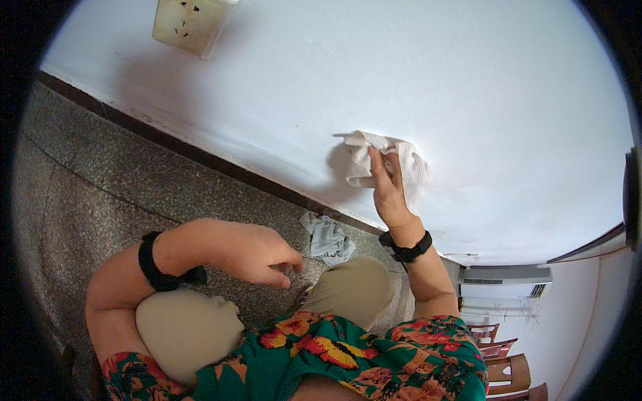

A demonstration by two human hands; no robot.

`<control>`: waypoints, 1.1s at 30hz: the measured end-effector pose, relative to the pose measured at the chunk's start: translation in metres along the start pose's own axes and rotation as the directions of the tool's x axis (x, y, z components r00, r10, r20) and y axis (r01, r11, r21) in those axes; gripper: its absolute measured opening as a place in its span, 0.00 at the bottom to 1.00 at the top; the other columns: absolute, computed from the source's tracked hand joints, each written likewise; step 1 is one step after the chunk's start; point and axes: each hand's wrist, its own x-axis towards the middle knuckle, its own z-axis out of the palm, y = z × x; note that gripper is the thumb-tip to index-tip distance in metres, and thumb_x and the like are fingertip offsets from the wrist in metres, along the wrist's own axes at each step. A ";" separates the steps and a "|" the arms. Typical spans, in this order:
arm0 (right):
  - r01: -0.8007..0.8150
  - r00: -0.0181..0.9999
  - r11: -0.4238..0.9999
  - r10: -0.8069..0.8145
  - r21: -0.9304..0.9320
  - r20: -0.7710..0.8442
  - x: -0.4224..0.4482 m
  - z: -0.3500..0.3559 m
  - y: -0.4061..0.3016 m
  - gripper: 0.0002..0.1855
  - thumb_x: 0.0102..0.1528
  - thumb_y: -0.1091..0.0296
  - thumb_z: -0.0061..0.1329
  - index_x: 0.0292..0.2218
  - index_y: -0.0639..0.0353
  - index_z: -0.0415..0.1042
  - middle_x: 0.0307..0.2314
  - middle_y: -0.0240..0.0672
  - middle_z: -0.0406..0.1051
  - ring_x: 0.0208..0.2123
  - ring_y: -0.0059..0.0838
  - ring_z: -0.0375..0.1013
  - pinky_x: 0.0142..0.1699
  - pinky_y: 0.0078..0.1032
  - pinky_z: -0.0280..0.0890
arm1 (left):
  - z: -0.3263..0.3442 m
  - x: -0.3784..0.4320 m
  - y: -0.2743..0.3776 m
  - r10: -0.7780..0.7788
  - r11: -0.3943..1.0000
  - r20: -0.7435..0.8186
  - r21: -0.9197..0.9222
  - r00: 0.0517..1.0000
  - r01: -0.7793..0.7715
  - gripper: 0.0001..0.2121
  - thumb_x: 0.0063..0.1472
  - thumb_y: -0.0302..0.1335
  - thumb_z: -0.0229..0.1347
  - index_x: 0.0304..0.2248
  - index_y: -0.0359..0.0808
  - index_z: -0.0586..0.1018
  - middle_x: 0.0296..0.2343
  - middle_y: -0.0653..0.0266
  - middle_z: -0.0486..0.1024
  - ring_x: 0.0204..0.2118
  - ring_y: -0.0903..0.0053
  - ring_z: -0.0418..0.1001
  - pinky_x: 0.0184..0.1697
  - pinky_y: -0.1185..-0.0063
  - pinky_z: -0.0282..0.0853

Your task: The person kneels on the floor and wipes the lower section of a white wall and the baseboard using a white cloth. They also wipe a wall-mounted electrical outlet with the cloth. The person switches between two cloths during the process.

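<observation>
My right hand point(388, 193) presses a crumpled, ribbed white cloth point(414, 173) against the white wall point(481, 100), low down near the floor. Two fingers spread over the cloth; the others are mostly hidden in its folds. My left hand point(251, 253) hangs in the air above my knees, its fingers loosely curled with a gap by the thumb, and nothing shows in it. Between the hands, a second thin, whitish crumpled cloth or bag point(328, 239) lies on the speckled terrazzo floor point(165, 188) by the wall's foot.
A yellowed electrical socket plate point(188, 25) sits on the wall at upper left. A dark skirting strip point(200, 158) runs along the wall's base. Several wooden chairs point(509, 373) stand at lower right, near a pale air conditioner point(506, 274). My bent knees point(185, 331) are close below.
</observation>
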 end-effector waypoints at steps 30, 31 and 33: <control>-0.019 1.000 1.000 0.019 -0.001 0.019 0.004 0.001 -0.017 0.33 0.56 0.83 0.35 0.62 0.52 0.48 0.57 0.64 0.46 0.60 0.54 0.49 0.62 0.35 0.48 | -0.002 -0.004 0.009 -0.017 0.999 -0.011 0.034 1.000 0.018 0.21 0.59 0.38 0.50 0.45 0.30 0.72 0.34 0.46 0.75 0.39 0.55 0.73 0.43 0.66 0.66; -0.049 0.997 0.999 0.048 0.010 0.055 0.002 -0.001 -0.015 0.32 0.57 0.83 0.34 0.62 0.53 0.48 0.57 0.64 0.46 0.60 0.54 0.49 0.62 0.35 0.47 | -0.001 -0.003 0.007 -0.016 0.999 -0.008 0.028 1.000 0.016 0.21 0.59 0.38 0.50 0.45 0.30 0.72 0.35 0.46 0.75 0.39 0.55 0.73 0.43 0.66 0.66; -0.048 0.995 0.999 0.047 0.008 0.085 0.012 -0.001 -0.018 0.32 0.57 0.83 0.33 0.62 0.55 0.48 0.57 0.63 0.45 0.61 0.53 0.47 0.63 0.34 0.44 | 0.001 -0.001 0.004 0.001 1.000 -0.008 0.028 1.000 -0.001 0.20 0.59 0.38 0.50 0.46 0.31 0.72 0.35 0.47 0.75 0.39 0.55 0.73 0.43 0.66 0.66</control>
